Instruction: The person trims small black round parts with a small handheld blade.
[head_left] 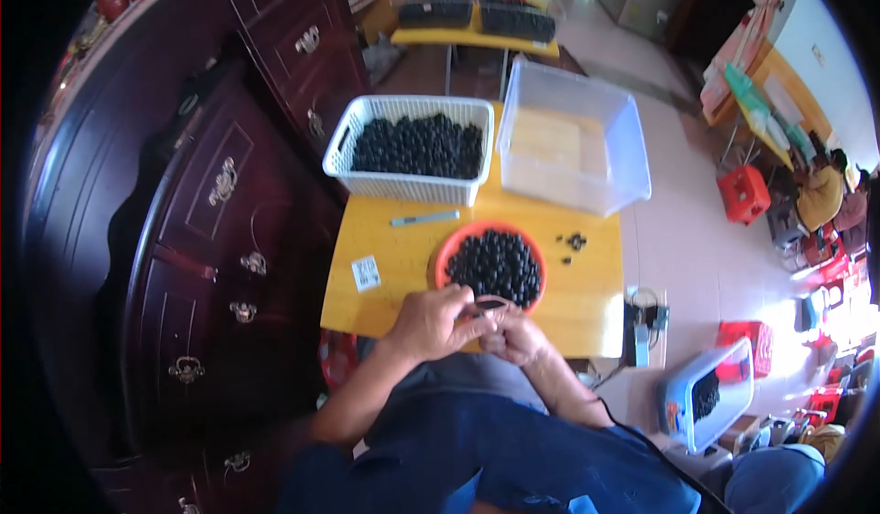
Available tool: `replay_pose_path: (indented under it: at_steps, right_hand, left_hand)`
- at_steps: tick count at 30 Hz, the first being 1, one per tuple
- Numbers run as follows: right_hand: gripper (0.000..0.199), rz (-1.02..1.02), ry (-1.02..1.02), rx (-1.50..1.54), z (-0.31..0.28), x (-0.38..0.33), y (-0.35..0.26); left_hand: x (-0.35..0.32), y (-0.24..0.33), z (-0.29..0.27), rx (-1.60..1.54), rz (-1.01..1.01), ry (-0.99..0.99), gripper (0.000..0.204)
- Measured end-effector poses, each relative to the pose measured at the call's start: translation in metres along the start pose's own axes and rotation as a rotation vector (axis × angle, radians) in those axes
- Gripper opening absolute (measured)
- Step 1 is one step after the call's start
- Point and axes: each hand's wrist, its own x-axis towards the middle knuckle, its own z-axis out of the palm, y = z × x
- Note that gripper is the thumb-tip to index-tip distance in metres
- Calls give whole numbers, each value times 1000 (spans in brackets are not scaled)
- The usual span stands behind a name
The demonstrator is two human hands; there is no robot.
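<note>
My left hand (429, 323) and my right hand (515, 338) meet over the near rim of an orange bowl (441, 262). Both are closed, fingertips pinched close together; what they hold is too small and hidden to name. Small round black pieces (495, 265) fill the bowl. Behind it, a white slotted plastic basket (412, 187) holds many more black pieces (417, 146). A clear plastic bin (573, 182) stands right of the basket. Several loose black pieces (576, 240) lie on the yellow table (403, 271), right of the bowl.
A pen (425, 218) and a white printed card (366, 274) lie on the table's left part. Dark wooden cabinets (247, 175) rise at the left. On the floor at right stands another clear bin (678, 404) with black pieces. A black cord (655, 450) runs beside my right arm.
</note>
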Motion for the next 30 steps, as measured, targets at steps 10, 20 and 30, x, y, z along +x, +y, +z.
replay_pose_path:
  at_steps: [10,20,30]
  right_hand:
    - [25,29,-189,167,-2,11,-5]
    - [13,70,-61,137,8,13,0]
    - [17,135,66,426,15,13,3]
  left_hand:
    - [2,-3,-1,60,42,73,48]
    - [3,7,-2,-44,58,241,21]
    - [-2,13,11,93,117,383,19]
